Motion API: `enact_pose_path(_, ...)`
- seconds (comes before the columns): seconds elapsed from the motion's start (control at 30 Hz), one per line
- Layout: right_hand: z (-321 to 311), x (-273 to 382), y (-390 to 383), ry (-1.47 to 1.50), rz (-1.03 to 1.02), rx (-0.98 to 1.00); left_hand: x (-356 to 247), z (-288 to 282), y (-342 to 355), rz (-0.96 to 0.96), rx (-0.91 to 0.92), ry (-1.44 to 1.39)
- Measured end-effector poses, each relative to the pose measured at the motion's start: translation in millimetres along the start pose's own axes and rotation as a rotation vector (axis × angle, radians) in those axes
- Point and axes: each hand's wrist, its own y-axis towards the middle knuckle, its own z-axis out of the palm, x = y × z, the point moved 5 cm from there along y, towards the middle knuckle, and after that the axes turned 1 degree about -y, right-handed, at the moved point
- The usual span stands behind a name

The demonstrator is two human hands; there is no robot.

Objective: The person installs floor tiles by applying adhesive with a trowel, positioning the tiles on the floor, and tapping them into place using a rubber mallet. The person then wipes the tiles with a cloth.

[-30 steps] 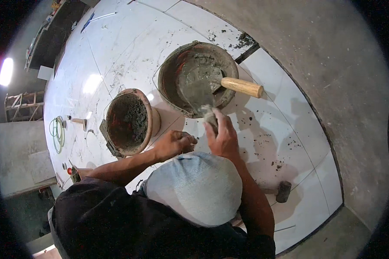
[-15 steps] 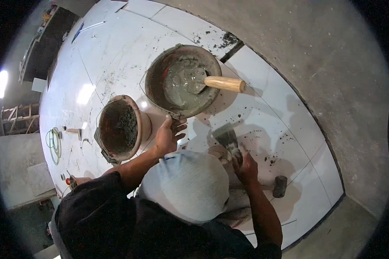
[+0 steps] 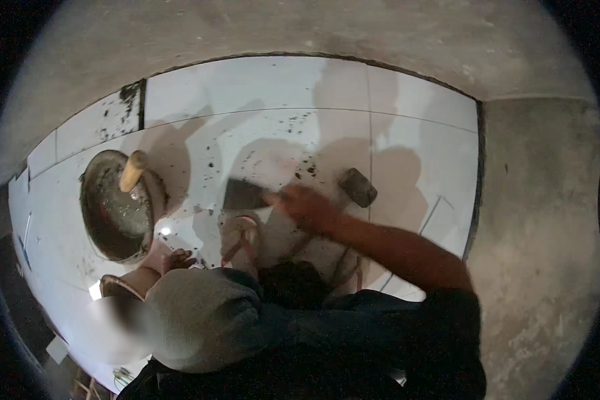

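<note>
My right hand (image 3: 307,210) is closed around the handle of a putty knife (image 3: 245,195), its wide dark blade pointing left, just over the white tiles. Flat grey crumbs of mortar lie scattered beyond the blade. My left hand (image 3: 178,259) shows only in part, its fingers spread, beside a round tub (image 3: 157,195) of wet grey mortar. A wooden-handled trowel (image 3: 133,171) stands in that tub, its blade sunk in the mix. Below the left hand a second bucket (image 3: 121,285) is mostly hidden by my knee.
A mallet (image 3: 357,187) with a dark block head lies on the tiles (image 3: 233,83) right of my right hand. My sandalled foot (image 3: 241,241) is below the blade. A dark gap (image 3: 142,105) runs between tiles at upper left; bare concrete (image 3: 533,200) rises beyond the edges.
The view has turned right, so tubs and tiles appear further left. My right hand still grips the putty knife, whose blade now points left. The left hand stays by the mortar tub.
</note>
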Motion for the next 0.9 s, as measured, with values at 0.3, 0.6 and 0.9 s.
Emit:
enact_pose_path(0.3, -107.7, -188.1, -92.7, 0.825, 0.986, -0.473, 65.2, 300.4, 117.2, 0.713, 0.463, 1.475)
enact_pose_path(0.6, -116.4, -219.2, -74.2, 0.852, 1.022, -0.522, 61.5, 366.2, 201.1, 1.299, 0.197, 1.738)
enact_pose_path(0.9, -120.4, -221.4, -80.1, 0.826, 1.017, -0.443, -43.7, 257.8, 262.1, 1.168, -0.571, 2.000)
